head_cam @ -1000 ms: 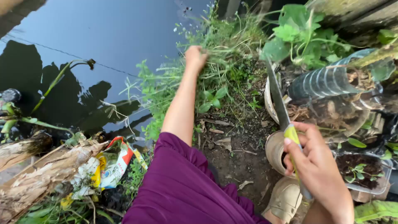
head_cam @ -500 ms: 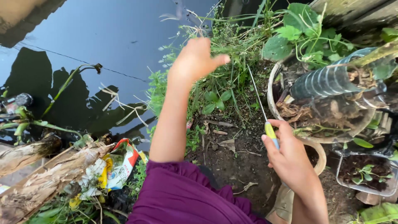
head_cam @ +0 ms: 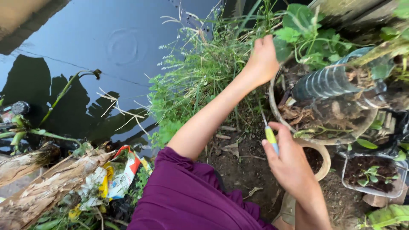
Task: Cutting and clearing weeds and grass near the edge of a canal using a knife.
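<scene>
My left hand (head_cam: 262, 59) reaches far forward and is closed on stems of the tall grass and weeds (head_cam: 200, 72) growing at the water's edge. My right hand (head_cam: 289, 164) is lower right, gripping a knife (head_cam: 269, 135) with a yellow-green handle; its thin blade points up toward the base of the grass and is mostly seen edge-on. A purple sleeve (head_cam: 187, 196) covers my left upper arm.
Dark still water (head_cam: 98, 51) lies to the left with a ripple ring. A clear plastic bottle planter (head_cam: 336, 81), a round basin of dry debris (head_cam: 328, 117), a small pot (head_cam: 317, 155) and a seedling tray (head_cam: 370, 174) crowd the right. Logs (head_cam: 38, 179) and litter lie lower left.
My left hand, open in the air half a second ago, has moved right and closed on the grass stems. My right hand with the knife shifted slightly left and down. A ripple appeared on the water.
</scene>
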